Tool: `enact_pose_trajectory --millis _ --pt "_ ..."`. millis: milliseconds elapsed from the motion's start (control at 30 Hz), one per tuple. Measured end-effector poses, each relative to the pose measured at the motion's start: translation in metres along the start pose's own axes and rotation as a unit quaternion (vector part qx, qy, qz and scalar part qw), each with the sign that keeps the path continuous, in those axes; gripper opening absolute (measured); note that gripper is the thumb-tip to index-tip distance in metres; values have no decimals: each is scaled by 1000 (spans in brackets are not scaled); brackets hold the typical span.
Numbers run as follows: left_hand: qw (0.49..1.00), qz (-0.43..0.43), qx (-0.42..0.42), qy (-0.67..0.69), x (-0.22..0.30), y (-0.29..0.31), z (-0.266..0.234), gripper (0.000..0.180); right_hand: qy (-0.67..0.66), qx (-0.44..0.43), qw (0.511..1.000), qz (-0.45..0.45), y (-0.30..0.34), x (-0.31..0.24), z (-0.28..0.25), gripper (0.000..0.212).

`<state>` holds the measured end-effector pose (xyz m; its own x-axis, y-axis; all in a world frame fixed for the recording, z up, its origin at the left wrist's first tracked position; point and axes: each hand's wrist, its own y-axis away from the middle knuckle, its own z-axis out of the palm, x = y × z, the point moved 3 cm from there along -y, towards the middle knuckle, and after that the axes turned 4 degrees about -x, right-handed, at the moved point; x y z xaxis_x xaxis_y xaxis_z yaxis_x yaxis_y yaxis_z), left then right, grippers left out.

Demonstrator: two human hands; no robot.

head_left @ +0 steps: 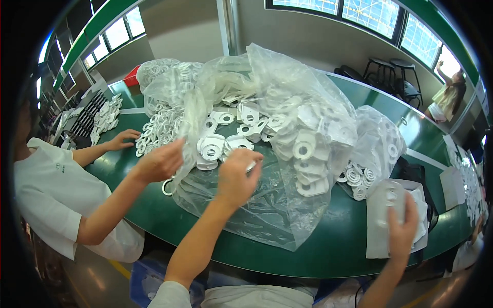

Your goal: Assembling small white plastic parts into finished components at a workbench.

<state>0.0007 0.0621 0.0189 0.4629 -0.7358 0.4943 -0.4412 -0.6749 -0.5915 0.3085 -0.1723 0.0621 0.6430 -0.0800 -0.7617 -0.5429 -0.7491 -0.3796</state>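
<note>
**Desk (318, 262) heaped with white parts (211, 150), carton at the right**

Across the green top, a large clear plastic bag (277, 205), spread open, with ringed white parts bunched inside and at its mouth. At left, a co-worker (56, 179) in white, one hand (122, 139) beside a pile of rings (149, 133), the other (160, 160) raised near the bag's edge. To the right, a smaller clear bag (380, 133) of rings, then an open white carton (376, 244) near the front edge. At the carton, a translucent rounded piece (382, 205), blurred, grasped in the fingers of the right hand (403, 228). Over the heap, the left hand (239, 177), fingers bent; impossible to tell whether gripping anything. Step in hand, by appearance: transfer between heap and carton, direction uncertain. Next, probably: on the right, a careful lowering and release; on the left, a clean pinch on a single part, clear of the film.
</note>
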Motion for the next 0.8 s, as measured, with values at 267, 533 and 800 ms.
enact_pose_trajectory --millis 267,533,800 --pt "978 -14 21 -207 -56 -8 3 17 45 3 995 94 5 70 -94 40" --pt "965 -36 260 -2 -43 -10 -26 8 245 70 966 40 -22 52 -82 39" --pt "981 3 191 41 0 -4 -13 7 313 -6 950 20 -14 43 -60 37"
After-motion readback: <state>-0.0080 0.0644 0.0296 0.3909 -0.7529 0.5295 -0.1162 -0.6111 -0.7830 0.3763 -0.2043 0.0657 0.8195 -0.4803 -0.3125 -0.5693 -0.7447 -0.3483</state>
